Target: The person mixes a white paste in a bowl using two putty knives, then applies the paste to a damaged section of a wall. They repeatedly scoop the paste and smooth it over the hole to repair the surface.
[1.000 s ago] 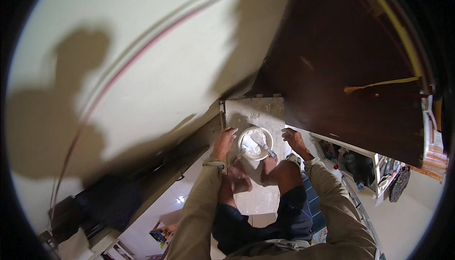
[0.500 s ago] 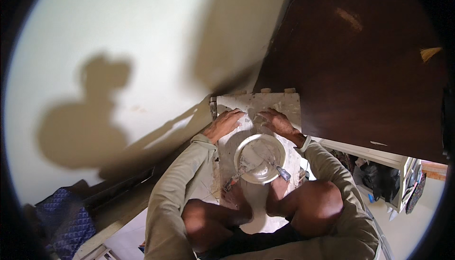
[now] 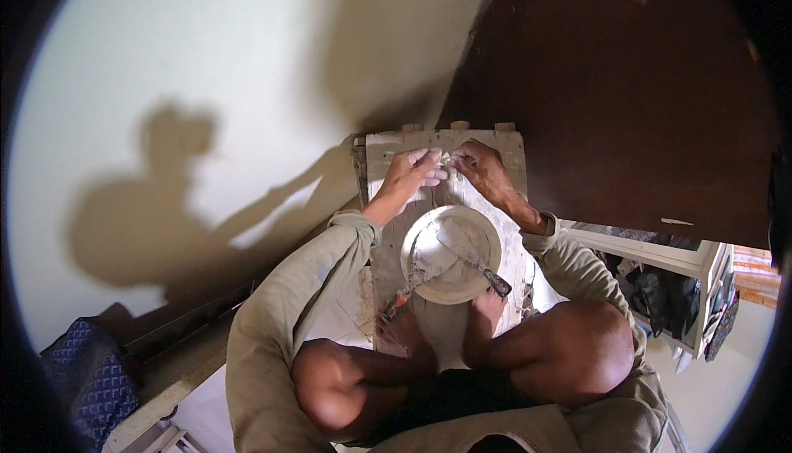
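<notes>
My left hand (image 3: 411,174) and my right hand (image 3: 485,172) meet above the far end of a whitish, spattered wooden board (image 3: 511,160). Between their fingertips is a small whitish scrap (image 3: 446,158), pinched from both sides; its material is too small to tell. A round, pale bowl (image 3: 451,299) sits on the board nearer to me, between the hands and my feet. Two scrapers lean in it. One has a reddish, smeared handle (image 3: 401,296) at the left, the other a dark handle (image 3: 497,283) at the right; both blades are coated with whitish paste.
A pale wall (image 3: 247,40) rises at the left, and a dark brown panel (image 3: 619,106) stands at the far right. Lower right is a white shelf unit (image 3: 708,288) with dark bags. Blue patterned cloth (image 3: 91,379) hangs at the lower left. My bare knees flank the bowl.
Both hands have lifted from the board and come together, with the small scrap now between their fingertips. The view has shifted slightly.
</notes>
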Action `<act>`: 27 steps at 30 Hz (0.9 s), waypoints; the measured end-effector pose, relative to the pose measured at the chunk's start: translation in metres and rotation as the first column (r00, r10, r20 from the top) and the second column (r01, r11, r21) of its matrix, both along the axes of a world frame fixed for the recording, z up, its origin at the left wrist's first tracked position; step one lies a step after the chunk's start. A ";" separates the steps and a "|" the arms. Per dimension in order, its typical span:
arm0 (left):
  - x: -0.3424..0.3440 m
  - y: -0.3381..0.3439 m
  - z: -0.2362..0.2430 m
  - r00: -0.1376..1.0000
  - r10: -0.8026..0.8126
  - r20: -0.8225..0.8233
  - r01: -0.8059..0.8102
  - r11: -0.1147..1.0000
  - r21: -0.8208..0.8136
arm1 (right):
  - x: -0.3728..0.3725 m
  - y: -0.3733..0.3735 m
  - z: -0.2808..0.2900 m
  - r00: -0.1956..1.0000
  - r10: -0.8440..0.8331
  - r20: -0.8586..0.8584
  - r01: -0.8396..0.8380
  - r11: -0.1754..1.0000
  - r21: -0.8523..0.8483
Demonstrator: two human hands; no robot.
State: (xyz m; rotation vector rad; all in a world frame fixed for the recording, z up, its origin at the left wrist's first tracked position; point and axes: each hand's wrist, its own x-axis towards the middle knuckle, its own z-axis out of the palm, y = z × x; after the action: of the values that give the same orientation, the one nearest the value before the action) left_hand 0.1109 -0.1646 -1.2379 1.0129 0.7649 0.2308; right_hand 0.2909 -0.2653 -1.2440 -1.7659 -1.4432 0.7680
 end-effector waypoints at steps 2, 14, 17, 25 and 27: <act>0.005 -0.004 0.003 0.999 0.029 0.025 -0.027 0.995 -0.093 | -0.012 -0.003 0.013 0.998 -0.049 0.040 0.046 0.996 0.079; -0.004 -0.033 0.001 0.982 0.177 -0.059 -0.176 0.984 0.022 | -0.046 -0.046 0.037 0.984 -0.178 -0.029 0.176 0.983 -0.056; -0.019 -0.021 0.002 0.975 0.201 -0.095 -0.198 0.979 0.042 | -0.048 -0.101 0.038 0.940 0.076 0.333 0.022 0.960 -0.280; -0.046 -0.022 -0.023 0.971 0.180 -0.156 -0.116 0.929 0.350 | -0.078 -0.166 0.004 0.545 0.376 0.749 -0.181 0.926 -0.332; -0.051 -0.023 -0.050 0.972 0.149 -0.180 -0.064 0.909 0.411 | -0.072 -0.164 0.017 0.618 0.337 0.711 -0.142 0.937 -0.320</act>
State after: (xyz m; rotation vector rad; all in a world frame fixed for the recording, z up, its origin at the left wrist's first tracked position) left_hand 0.0600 -0.1875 -1.2880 1.4043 0.9902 0.3938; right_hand 0.2190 -0.4292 -1.2272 -2.2502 -2.2642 0.3025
